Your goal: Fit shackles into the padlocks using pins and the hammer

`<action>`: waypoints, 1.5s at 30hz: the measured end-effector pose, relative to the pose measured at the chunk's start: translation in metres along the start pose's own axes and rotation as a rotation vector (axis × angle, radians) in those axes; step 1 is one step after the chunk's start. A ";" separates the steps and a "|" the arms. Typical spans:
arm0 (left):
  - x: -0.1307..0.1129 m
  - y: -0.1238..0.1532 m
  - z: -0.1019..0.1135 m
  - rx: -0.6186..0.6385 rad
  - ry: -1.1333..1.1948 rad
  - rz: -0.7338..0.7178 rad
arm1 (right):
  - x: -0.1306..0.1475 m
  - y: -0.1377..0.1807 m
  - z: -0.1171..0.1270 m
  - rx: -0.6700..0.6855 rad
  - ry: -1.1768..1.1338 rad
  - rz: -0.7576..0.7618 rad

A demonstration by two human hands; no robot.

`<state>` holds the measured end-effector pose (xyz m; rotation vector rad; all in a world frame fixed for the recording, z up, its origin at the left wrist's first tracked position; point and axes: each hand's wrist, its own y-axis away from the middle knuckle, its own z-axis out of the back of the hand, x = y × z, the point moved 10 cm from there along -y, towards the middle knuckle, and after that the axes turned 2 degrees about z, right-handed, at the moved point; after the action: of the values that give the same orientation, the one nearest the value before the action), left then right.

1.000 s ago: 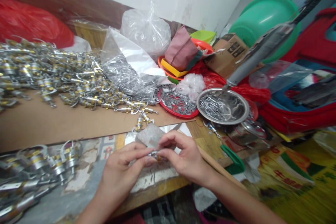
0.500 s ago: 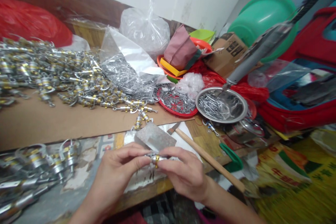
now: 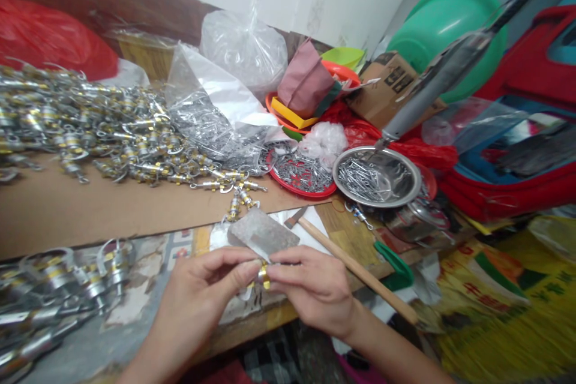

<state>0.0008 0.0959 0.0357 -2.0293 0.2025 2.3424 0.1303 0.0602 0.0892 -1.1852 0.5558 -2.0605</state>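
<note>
Both hands meet at the front edge of the bench, over a small silver-and-gold metal fitting [image 3: 264, 276]. My left hand [image 3: 198, 291] pinches its left end between thumb and fingers. My right hand [image 3: 317, 291] grips the other end, fingers curled around it. Most of the fitting is hidden by the fingers; its gold band shows between them. Just behind lies a grey metal block [image 3: 263, 233]. To its right rest a dark blade [image 3: 296, 217] and a long wooden handle [image 3: 360, 270].
Similar fittings [image 3: 130, 138] are heaped at the back left, with several more [image 3: 58, 276] at the front left. Metal pins fill a clear bag [image 3: 216, 132], a red tray [image 3: 302, 193] and a steel bowl [image 3: 405, 192]. A grey tool [image 3: 432, 84] slants above the bowl.
Both hands have drawn slightly closer around the fitting, covering more of its silver ends. Its gold band now faces more toward me. The whole view has shifted a little.
</note>
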 end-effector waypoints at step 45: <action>0.052 -0.009 -0.018 0.038 0.492 0.255 | -0.011 -0.034 -0.024 0.335 0.226 0.138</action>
<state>0.0124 0.0991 -0.0189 -2.6621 0.5420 1.8816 0.1015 0.0919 0.0933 -0.7078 0.3650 -2.0805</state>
